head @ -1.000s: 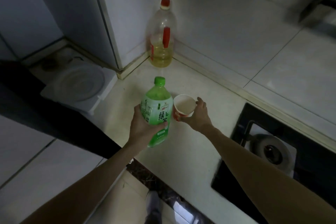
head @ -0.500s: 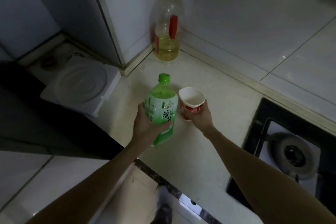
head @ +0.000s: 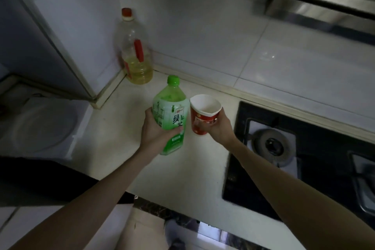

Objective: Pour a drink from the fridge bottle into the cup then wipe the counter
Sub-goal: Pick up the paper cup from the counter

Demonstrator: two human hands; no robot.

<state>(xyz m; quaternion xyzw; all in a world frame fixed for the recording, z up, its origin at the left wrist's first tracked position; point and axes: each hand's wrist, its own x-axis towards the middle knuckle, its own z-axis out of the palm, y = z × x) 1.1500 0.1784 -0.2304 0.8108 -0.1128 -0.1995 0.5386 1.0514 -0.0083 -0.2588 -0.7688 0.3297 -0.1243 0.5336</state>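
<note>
My left hand grips a green tea bottle around its label; the green cap is on and the bottle stands nearly upright over the pale counter. Right beside it, my right hand holds a red paper cup by its side. The cup's white inside looks empty and its rim nearly touches the bottle's shoulder. Whether bottle or cup rests on the counter I cannot tell.
A clear oil bottle with a red cap stands in the back corner against the tiled wall. A black gas hob fills the counter's right side. A white lidded appliance sits lower left. A range hood hangs top right.
Both hands kept their grips while the bottle and cup were brought closer together. The view tilted up, showing more wall and the hood.
</note>
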